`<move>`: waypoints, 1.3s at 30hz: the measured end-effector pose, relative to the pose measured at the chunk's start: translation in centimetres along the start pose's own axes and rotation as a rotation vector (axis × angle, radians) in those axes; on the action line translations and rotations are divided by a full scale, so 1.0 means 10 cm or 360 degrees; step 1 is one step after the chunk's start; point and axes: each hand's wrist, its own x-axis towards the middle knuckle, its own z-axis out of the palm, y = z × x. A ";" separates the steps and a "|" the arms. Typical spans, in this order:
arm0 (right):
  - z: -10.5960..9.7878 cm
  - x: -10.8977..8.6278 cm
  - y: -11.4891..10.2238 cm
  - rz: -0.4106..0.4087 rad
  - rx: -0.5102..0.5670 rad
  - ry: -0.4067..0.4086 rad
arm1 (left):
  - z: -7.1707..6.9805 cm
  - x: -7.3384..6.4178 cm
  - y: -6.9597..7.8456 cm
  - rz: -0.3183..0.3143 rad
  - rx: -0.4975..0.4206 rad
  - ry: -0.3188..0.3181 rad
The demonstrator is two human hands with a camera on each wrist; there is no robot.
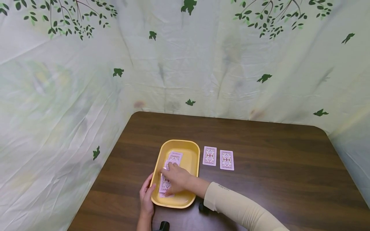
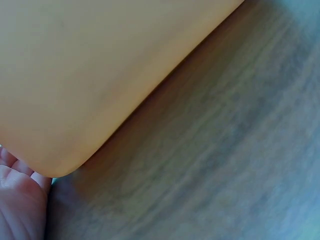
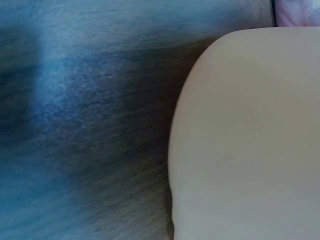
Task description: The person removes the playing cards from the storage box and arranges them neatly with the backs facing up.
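A yellow tray (image 1: 189,157) stands on the table, and my left hand (image 1: 146,195) grips its left side, thumb at the rim. In the left wrist view part of that hand (image 2: 22,200) shows beside the tray's corner (image 2: 65,150). Inside the tray, purple-patterned playing cards (image 1: 174,157) lie overlapping, backs up. My right hand (image 1: 177,178) reaches over the tray's right side onto these cards, its fingers bent and spread over them. The hand covers part of the cards, so whether it pinches one is unclear. The right wrist view shows only the tray (image 3: 250,130) and a bit of hand.
To the right of the tray two playing cards, a nearer-left one (image 1: 209,156) and a right one (image 1: 226,160), lie backs up on the brown wooden table (image 1: 274,166). Behind it hangs a pale curtain (image 1: 202,64) with leaf prints. Black devices (image 1: 164,226) show near the wrists.
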 end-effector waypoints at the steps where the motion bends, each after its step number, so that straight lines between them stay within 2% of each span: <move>1: 0.01 0.00 0.00 0.0003 -0.0013 0.0006 | 0.00 0.00 0.00 -0.0008 0.0000 0.0006; 7: 0.03 -0.01 0.01 -0.0010 -0.0084 0.0057 | 0.00 0.00 0.00 -0.0045 0.0021 0.0020; 16: 0.01 0.00 0.03 -0.0056 -0.0155 0.0038 | 0.02 0.00 0.01 -0.0051 0.0027 0.0020; 19: -0.08 -0.01 0.07 -0.0104 -0.0188 0.0075 | 0.01 -0.01 0.01 -0.0044 0.0012 0.0013; 23: -0.32 -0.04 0.16 -0.0180 -0.0198 0.0146 | 0.00 -0.01 -0.01 -0.0037 0.0004 0.0009; 28: -0.65 -0.09 0.37 -0.0262 -0.0143 0.0220 | 0.00 -0.01 0.00 -0.0033 -0.0007 0.0023; 31: -0.77 -0.15 0.55 -0.0269 -0.0117 0.0306 | 0.00 0.00 0.01 -0.0039 -0.0015 0.0031; 36: -0.88 -0.34 0.88 -0.0233 -0.0066 0.0510 | 0.01 -0.01 0.02 -0.0081 0.0008 0.0045; 39: -0.90 -0.50 1.09 -0.0185 -0.0023 0.0571 | 0.01 -0.01 0.02 -0.0084 0.0009 0.0036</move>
